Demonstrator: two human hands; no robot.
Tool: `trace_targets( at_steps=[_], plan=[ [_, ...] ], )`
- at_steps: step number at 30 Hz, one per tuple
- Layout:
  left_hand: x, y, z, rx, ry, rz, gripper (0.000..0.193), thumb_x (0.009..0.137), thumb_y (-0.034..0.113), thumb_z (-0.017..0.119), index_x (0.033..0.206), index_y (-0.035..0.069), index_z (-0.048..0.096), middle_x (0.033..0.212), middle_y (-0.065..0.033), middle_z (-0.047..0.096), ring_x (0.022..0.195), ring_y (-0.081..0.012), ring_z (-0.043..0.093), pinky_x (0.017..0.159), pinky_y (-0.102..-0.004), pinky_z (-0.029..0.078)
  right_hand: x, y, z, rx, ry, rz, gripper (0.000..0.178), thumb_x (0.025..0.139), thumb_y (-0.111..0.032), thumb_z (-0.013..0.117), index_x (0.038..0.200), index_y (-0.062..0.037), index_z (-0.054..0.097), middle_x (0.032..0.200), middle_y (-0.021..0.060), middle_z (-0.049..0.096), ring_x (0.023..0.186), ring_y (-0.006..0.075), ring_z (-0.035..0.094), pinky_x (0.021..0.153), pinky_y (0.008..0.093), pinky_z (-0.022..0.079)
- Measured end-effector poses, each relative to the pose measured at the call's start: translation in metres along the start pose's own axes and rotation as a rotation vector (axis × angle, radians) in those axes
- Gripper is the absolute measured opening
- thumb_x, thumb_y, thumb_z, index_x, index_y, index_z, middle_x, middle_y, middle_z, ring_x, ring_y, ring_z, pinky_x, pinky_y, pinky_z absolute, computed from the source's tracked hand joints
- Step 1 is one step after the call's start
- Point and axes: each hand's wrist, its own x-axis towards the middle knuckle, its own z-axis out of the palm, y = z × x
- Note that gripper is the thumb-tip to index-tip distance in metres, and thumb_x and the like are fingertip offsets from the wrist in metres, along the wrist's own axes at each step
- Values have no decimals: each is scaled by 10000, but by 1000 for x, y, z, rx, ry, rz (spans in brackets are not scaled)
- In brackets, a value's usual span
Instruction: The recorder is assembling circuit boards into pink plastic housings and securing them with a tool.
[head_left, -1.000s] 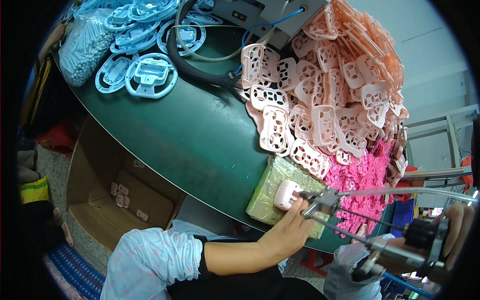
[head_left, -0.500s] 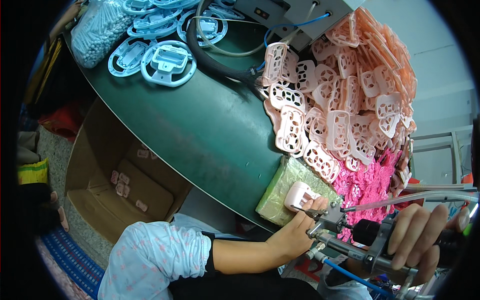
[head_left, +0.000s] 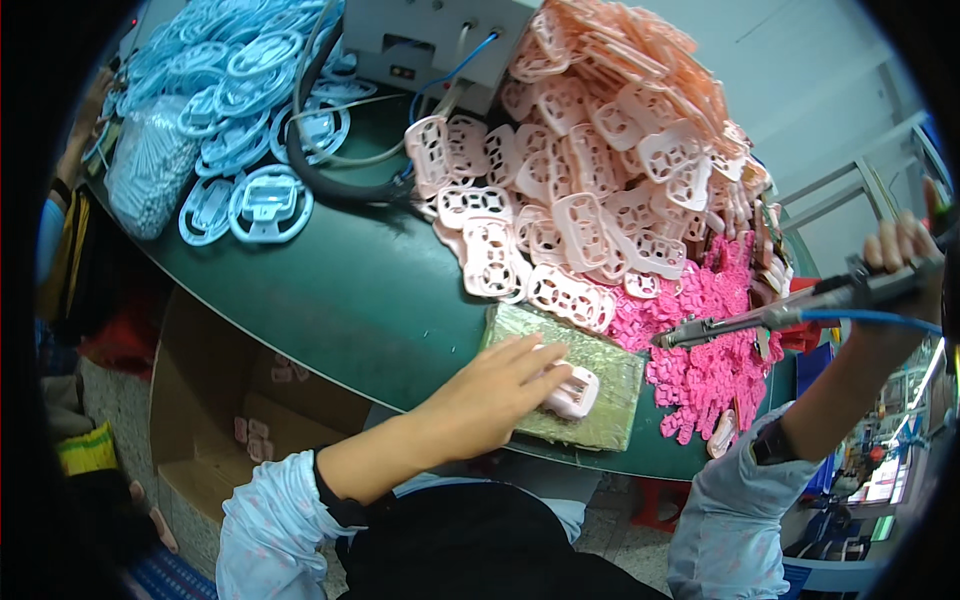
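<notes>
My left hand [head_left: 480, 395] lies over a small pale pink plastic casing [head_left: 577, 393], its fingers curled on the casing's far side. The casing rests on a yellowish-green block [head_left: 615, 425] wrapped in clear film at the table's near edge. My right hand [head_left: 900, 243] is raised at the right, wrapped around a metal screwdriver tool [head_left: 770, 318] with a blue air hose. The tool's tip points left, over bright pink parts and apart from the casing.
Beyond the block, pale pink openwork frames [head_left: 590, 160] form a high heap. Bright pink small parts [head_left: 705, 350] spread to its right. Blue wheel-shaped parts [head_left: 270, 205] and a clear bag [head_left: 150, 175] lie far left on the green table [head_left: 330, 290], above a cardboard box [head_left: 230, 400].
The screwdriver tool has lifted away from the casing, up and to the right, with my right hand. My left hand now lies over the casing from above. The view has shifted right.
</notes>
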Motion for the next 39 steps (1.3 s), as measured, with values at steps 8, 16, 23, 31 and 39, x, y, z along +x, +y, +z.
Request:
trace_targets(
  at_steps=[8, 16, 23, 31, 39],
  plan=[
    [12, 27, -67, -818, -182, -331, 367, 899, 170, 630, 1233, 24, 595, 1178, -93, 540, 1016, -165, 556, 845, -296, 470, -14, 27, -8, -414, 191, 119, 587, 904, -224, 562, 1399, 2, 341, 983, 105, 589, 894, 177, 606, 808, 304, 493],
    [0, 37, -73, -1017, -223, -348, 350, 873, 153, 670, 1194, 21, 623, 1181, -87, 543, 1052, -159, 543, 875, -275, 454, -125, 24, 93, -773, -203, -49, 581, 684, -261, 816, 1151, -11, 577, 1104, 149, 591, 1020, 290, 581, 881, 394, 457],
    [15, 54, -88, -900, -332, -421, 367, 812, 97, 717, 1167, 36, 649, 1176, -108, 559, 1070, -182, 542, 869, -284, 460, -155, 59, 113, -667, -452, -16, 305, 794, -243, 704, 985, -24, 611, 873, 100, 589, 810, 267, 583, 699, 369, 471],
    [28, 73, -92, -756, -229, -470, 373, 755, 206, 757, 1068, 13, 694, 1055, -139, 604, 884, -181, 593, 749, -284, 481, -164, 76, 110, -502, -332, -48, 227, 813, -205, 662, 919, -27, 570, 829, 108, 532, 805, 292, 522, 702, 398, 440],
    [9, 74, -196, -26, -1110, -497, 291, 758, 110, 708, 1007, -34, 664, 977, -206, 652, 965, -327, 616, 870, -379, 444, -193, 62, 80, -554, -350, 144, 325, 849, -243, 641, 1089, -37, 566, 1131, 130, 548, 1034, 307, 562, 860, 393, 477]
  ],
)
